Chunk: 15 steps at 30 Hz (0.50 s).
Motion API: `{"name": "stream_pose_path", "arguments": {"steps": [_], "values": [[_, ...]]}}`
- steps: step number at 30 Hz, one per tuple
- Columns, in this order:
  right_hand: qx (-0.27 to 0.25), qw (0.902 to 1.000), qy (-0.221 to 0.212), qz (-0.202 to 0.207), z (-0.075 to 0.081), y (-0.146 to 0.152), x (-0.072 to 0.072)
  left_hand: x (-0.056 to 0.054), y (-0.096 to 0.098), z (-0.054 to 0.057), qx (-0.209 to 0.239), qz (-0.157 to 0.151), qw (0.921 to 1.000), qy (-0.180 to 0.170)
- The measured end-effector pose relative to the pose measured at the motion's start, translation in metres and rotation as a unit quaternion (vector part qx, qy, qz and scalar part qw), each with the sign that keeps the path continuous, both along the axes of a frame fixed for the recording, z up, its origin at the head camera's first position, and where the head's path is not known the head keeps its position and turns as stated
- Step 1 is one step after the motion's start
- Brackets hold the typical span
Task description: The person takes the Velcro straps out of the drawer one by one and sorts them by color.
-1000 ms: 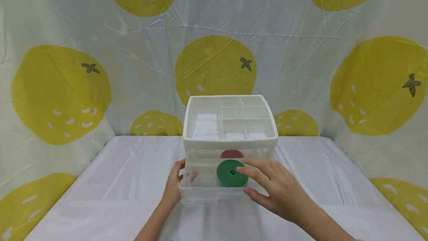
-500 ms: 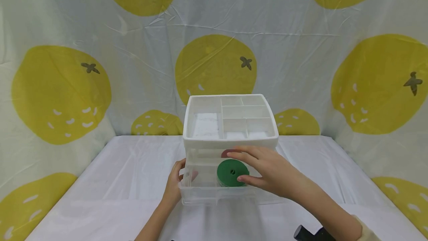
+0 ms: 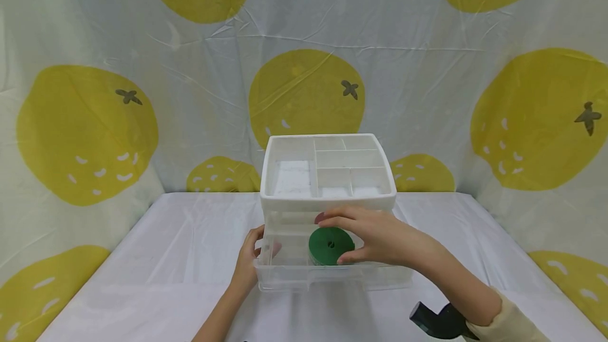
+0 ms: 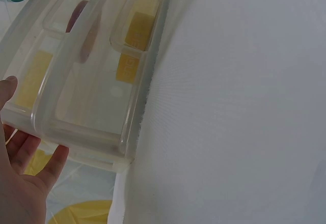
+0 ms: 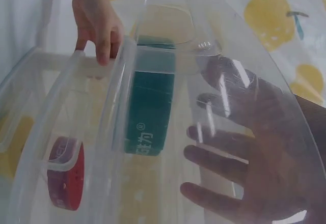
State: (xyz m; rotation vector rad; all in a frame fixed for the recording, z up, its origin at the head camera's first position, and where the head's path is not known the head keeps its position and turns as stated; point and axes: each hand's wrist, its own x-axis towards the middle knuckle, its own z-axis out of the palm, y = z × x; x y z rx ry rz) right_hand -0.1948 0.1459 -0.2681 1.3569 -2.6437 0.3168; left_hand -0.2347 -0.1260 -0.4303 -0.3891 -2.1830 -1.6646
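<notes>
A white organizer with clear drawers stands on the table. Its clear front drawer is pulled out. In it lies a green roll, apparently tape, with white lettering along its side in the right wrist view. My left hand grips the drawer's left side, thumb on the inner side, fingers outside. Above the drawer, my right hand reaches in from the right with fingers spread around the green roll. Through the clear plastic in the right wrist view, the fingers look apart from the roll.
A red roll lies in another clear drawer, partly hidden by my right hand in the head view. The divided top tray overhangs the drawer. A black device is on my right wrist. Lemon-print curtain stands behind.
My right hand has moved left and away from me, from the green roll's right side to over it, covering part of the red roll. The left hand and the organizer have stayed still.
</notes>
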Motion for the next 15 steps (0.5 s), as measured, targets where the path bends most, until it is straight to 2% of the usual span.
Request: {"name": "stream_pose_path", "arguments": {"steps": [3,6,11,15], "values": [[0.022,0.9990,-0.035,-0.019,-0.0013,-0.0014,-0.0013,-0.0009,-0.0002,-0.0010,-0.002,-0.001,1.0000,0.008],[0.041,0.9974,-0.051,-0.031,-0.0033,-0.0028,-0.0024,-0.0013,-0.0004,-0.0019,-0.004,0.000,0.9999,0.014],[0.056,0.9960,-0.064,-0.030,-0.0064,-0.0024,-0.0036,-0.0010,-0.0001,-0.0018,-0.002,0.004,0.9999,0.010],[0.055,0.9941,-0.089,-0.026,-0.0068,-0.0019,-0.0051,-0.0006,0.0003,-0.0006,-0.003,0.005,0.9999,0.010]]}}
